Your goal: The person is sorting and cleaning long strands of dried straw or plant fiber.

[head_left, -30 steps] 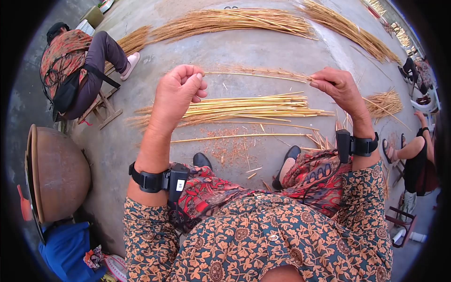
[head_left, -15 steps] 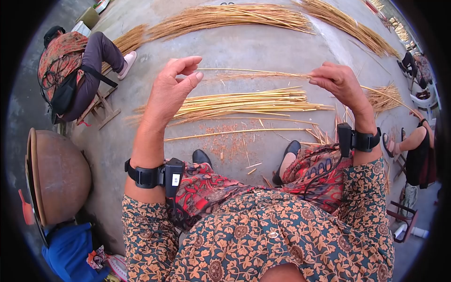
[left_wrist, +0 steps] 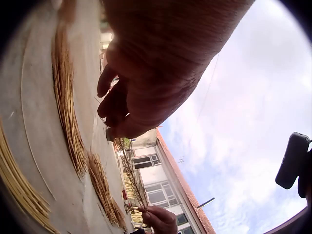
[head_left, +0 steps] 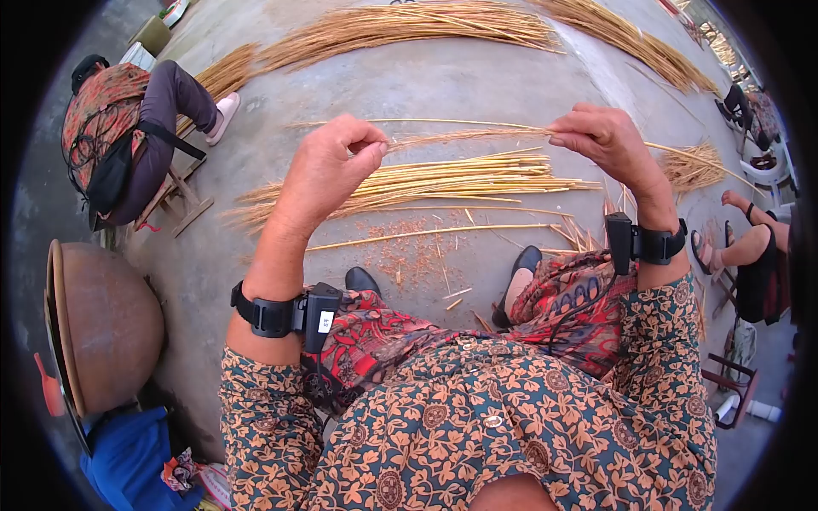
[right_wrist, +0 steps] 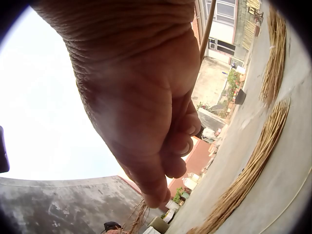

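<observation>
In the head view my right hand [head_left: 607, 146] grips a dried broomcorn stalk [head_left: 703, 162]. Its bare end runs out to the right behind the hand, and its feathery seed head [head_left: 473, 134] stretches left. At the far tip of that head, my left hand [head_left: 336, 162] pinches the strands between thumb and fingers. Both hands are raised in front of the body, over the floor. Below them lies a bundle of yellow stalks [head_left: 460, 177]. In the right wrist view the right hand [right_wrist: 141, 107] has its fingers curled, with wispy strands [right_wrist: 139, 217] beyond the fingertips.
Long bundles of stalks [head_left: 409, 32] lie farther out on the concrete. A single stalk [head_left: 443, 230] and reddish husks [head_left: 400, 255] lie near the feet. A large clay pot [head_left: 111, 319] stands at left, below a seated person [head_left: 111, 128]. Another person's leg [head_left: 741, 247] shows at right.
Half a second ago the left fingers and thumb were spread apart beside the seed head; now they have come together at its tip. The right hand keeps its grip, shifted slightly left and up.
</observation>
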